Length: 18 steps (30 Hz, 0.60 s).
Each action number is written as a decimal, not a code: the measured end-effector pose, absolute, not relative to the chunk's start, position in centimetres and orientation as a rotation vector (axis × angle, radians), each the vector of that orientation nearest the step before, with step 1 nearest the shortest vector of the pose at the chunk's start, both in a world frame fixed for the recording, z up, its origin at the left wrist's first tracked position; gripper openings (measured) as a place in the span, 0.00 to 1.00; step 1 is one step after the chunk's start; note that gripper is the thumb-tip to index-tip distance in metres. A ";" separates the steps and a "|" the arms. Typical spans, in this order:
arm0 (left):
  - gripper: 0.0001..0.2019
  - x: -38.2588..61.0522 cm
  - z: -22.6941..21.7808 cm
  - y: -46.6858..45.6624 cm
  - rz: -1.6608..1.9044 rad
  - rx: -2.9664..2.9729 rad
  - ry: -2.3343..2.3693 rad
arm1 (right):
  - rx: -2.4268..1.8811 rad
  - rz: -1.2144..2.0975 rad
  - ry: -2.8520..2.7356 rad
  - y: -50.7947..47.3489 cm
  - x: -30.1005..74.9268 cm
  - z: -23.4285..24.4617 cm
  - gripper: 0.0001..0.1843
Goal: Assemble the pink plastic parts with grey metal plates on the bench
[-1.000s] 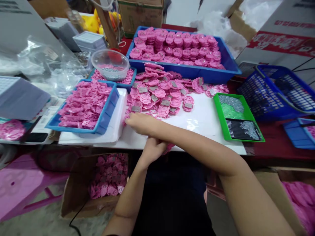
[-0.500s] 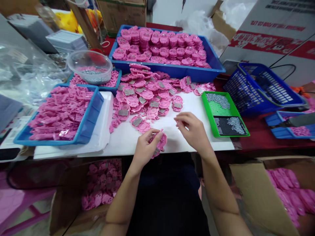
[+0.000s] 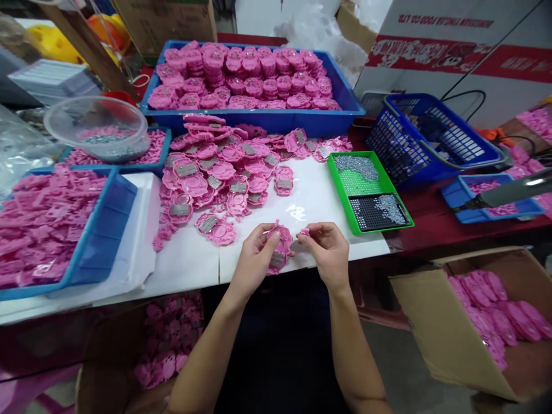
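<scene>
My left hand [image 3: 254, 263] grips a round pink plastic shell [image 3: 278, 248] with a grey metal plate in it, held over the near edge of the white table [image 3: 194, 261]. My right hand [image 3: 328, 253] is just right of it, its fingertips pinched on a small pink piece [image 3: 304, 232] close to the shell. A loose heap of the same pink shells [image 3: 224, 172] lies on the table right behind my hands.
A green tray [image 3: 366, 192] of small metal bits sits to the right. Blue trays hold stacked pink parts [image 3: 245, 75] at the back and loose pink pieces [image 3: 38, 218] at left. A clear bowl [image 3: 97, 126], blue baskets [image 3: 426, 141], and cardboard boxes [image 3: 474, 322] of pink parts surround the table.
My right hand came back from the heap at the left to meet my left hand, now pinching a small pink piece. My left hand raised the shell. The view shifted right.
</scene>
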State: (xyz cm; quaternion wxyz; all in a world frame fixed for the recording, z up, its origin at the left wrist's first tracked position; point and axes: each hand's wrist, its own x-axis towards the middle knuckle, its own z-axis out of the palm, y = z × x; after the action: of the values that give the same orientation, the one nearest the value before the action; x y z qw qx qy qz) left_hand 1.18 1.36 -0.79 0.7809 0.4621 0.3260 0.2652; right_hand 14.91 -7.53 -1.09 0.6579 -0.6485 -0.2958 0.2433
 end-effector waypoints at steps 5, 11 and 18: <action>0.22 2.0 -1.3 1.0 0.621 1.026 0.745 | -1.543 0.587 -0.643 -7.5 15.2 -0.8 0.14; 0.22 1.8 -1.9 0.7 0.658 1.099 0.801 | -1.528 0.515 -0.711 -7.4 15.1 -1.2 0.16; 0.21 1.6 -1.8 0.9 0.663 1.136 0.793 | -1.627 0.239 -0.980 -7.4 14.1 -1.0 0.14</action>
State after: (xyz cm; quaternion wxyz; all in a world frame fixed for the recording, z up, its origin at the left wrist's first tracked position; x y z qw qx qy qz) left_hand 1.61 0.94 -1.83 0.7192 0.5139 0.3587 0.3000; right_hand 14.10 -7.36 -0.97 0.5759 -0.6949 -0.4184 0.1021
